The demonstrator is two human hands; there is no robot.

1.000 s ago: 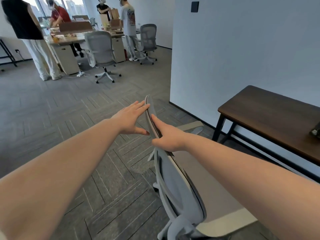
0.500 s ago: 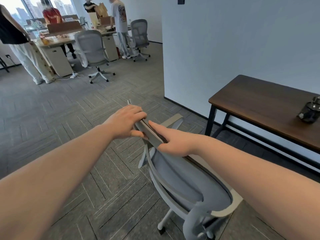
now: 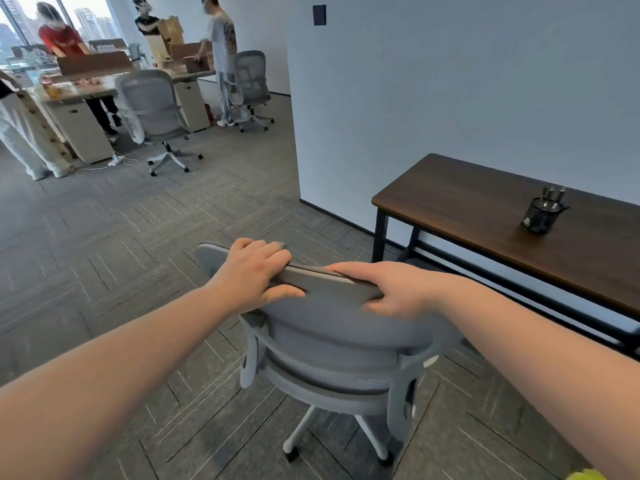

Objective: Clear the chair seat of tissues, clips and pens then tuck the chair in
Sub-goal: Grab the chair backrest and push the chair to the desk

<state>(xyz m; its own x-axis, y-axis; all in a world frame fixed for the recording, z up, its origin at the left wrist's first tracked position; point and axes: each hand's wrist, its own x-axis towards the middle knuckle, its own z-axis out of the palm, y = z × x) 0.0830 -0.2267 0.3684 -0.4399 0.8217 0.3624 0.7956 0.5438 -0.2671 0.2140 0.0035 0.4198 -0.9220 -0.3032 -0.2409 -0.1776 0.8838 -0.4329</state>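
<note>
My left hand point(image 3: 254, 271) and right hand point(image 3: 393, 289) clamp the chair point(image 3: 332, 327) backrest at centre frame; pushed askew, I judge it strikes the worktop point(image 3: 485, 206) leg.

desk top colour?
Dark brown wood grain on the desk top, black frame; clearest in the head view.
</note>
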